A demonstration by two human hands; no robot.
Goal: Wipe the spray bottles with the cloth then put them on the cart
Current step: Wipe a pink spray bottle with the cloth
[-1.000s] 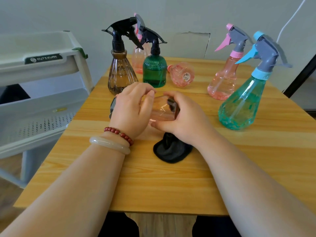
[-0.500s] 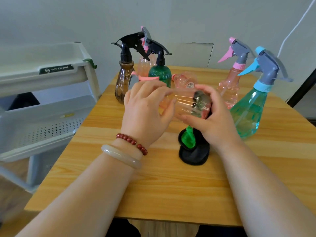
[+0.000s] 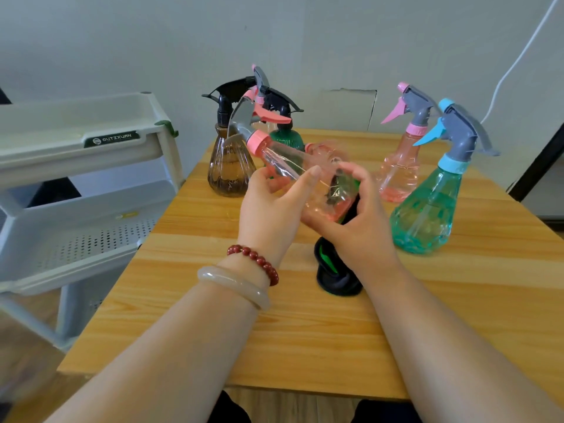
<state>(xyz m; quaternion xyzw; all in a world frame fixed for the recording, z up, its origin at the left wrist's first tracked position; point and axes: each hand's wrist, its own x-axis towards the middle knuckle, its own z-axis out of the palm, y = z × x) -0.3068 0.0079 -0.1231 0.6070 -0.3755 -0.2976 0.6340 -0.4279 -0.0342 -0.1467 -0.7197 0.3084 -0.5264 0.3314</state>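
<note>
The person holds a pink bottle [image 3: 283,164] up over the table [image 3: 305,346]. It is tipped, with its gray spray top pointing up and to the left. The left hand [image 3: 268,209] is wrapped round the middle of the bottle, with the fingers behind it and the thumb in front. The right hand [image 3: 360,233] is curled round the bottom end of the bottle and pinches a black cloth [image 3: 335,279] against it. The cloth has some green inside. It hangs down from that hand, and its low end rests on the table.

The left wrist wears a string of red beads [image 3: 253,259] and a pale bangle [image 3: 235,285].

More bottles stand at the back of the table. A brown bottle [image 3: 229,172] and a green bottle [image 3: 290,138] are behind the left hand. A second pink bottle [image 3: 399,172] and a blue-green bottle [image 3: 427,215] stand to the right, close together. The white cart [image 3: 61,154] stands just beside the left edge of the table.
</note>
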